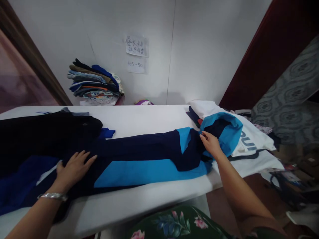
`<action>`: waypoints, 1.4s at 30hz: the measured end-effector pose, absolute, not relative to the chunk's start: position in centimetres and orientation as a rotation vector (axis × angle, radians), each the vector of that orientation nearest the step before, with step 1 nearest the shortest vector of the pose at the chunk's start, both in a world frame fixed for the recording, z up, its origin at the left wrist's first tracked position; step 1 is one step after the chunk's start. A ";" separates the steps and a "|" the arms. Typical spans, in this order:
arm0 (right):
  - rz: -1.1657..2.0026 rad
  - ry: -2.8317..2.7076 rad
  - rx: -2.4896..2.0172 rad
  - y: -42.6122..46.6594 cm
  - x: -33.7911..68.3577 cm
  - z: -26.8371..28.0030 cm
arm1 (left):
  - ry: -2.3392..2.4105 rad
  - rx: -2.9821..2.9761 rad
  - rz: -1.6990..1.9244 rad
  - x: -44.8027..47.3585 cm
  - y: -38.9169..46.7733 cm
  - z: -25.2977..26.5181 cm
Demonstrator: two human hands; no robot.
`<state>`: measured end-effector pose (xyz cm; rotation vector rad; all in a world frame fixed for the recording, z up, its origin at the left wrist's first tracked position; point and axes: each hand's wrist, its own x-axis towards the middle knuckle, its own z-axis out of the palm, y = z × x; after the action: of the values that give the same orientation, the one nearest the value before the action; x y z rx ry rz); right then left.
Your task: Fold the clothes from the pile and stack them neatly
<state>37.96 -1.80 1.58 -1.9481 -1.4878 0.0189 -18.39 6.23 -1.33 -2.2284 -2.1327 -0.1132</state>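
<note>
A navy and bright-blue hooded jacket [139, 171] lies stretched lengthwise across the white table, its hood to the right. My left hand [74, 167] rests flat on the dark cloth at the left, fingers spread. Near the base of the bright-blue hood [231, 134], my right hand [210, 143] pinches the jacket's edge between thumb and fingers. The hood lies partly over white clothing with grey lettering [259, 134].
Black and blue garments [45, 136] cover the table's left end. Against the grey wall, a stack of folded clothes [94, 83] stands behind the white table [139, 119]. Handwritten paper signs [136, 46] hang on the wall. Assorted items [294, 176] lie low at the right.
</note>
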 end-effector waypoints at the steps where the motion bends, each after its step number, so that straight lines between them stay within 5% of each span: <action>1: 0.090 -1.477 -2.017 -1.8 38.2 1.1 | -2.129 -2.218 -0.147 -17.8 6.3 -1.0; 12: 0.362 -1.451 -2.381 1.2 38.2 -2.1 | -1.728 -2.644 -0.116 -8.3 1.6 -5.0; 22: 0.222 -1.376 -2.156 0.7 37.8 -1.7 | -1.746 -2.653 -0.343 -8.8 2.1 -5.7; 29: -0.116 -1.006 -1.082 -2.4 35.9 4.0 | -1.663 -2.771 -0.947 -4.7 0.9 -1.7; 37: 0.070 -1.536 -0.753 -6.0 26.2 9.4 | -1.368 -3.308 -1.564 3.1 -3.8 3.5; 42: 0.374 -1.986 -0.601 -7.0 23.3 9.5 | -1.893 -3.105 -1.978 2.4 -6.3 2.2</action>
<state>23.30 -6.98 9.51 -0.6011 -1.9862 0.3737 2.39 -6.30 2.17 -3.1050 -1.8934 -1.9777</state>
